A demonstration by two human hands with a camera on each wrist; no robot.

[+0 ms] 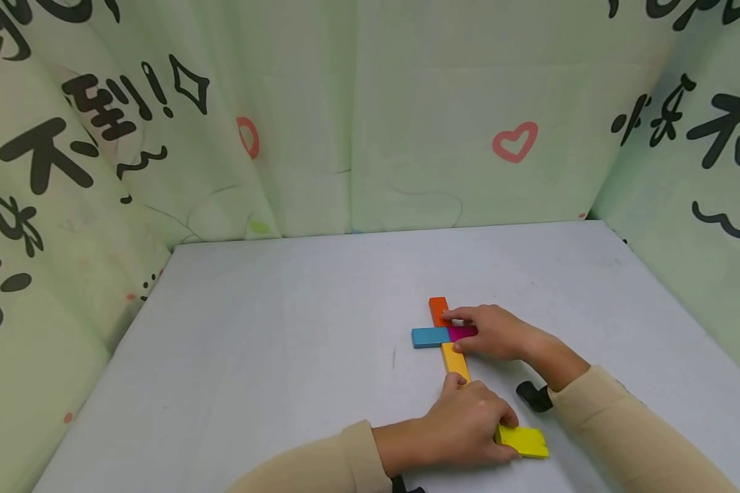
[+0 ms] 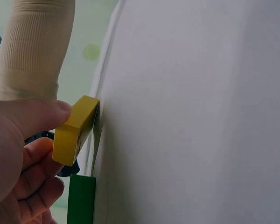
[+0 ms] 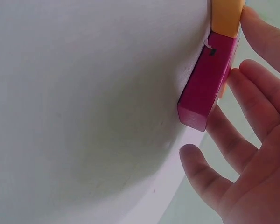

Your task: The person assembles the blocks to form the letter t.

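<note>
The left hand (image 1: 462, 424) pinches a bright yellow block (image 1: 526, 442) between thumb and fingers at the table's near side. In the left wrist view the yellow block (image 2: 74, 130) appears tilted, with a green block (image 2: 81, 198) below it; the head view does not show the green one. The right hand (image 1: 506, 332) rests over a cross of blocks. Its relaxed fingers touch the arrangement around a magenta block (image 3: 207, 79). An orange-red block (image 1: 438, 311), a blue block (image 1: 430, 337) and an orange-yellow block (image 1: 455, 360) adjoin the magenta one. The left hand partly covers the orange-yellow block.
The white table (image 1: 271, 356) stretches out to the left and behind the blocks. Pale green printed curtains (image 1: 419, 137) enclose its back and sides. A black wrist device (image 1: 533, 396) sits by the right sleeve.
</note>
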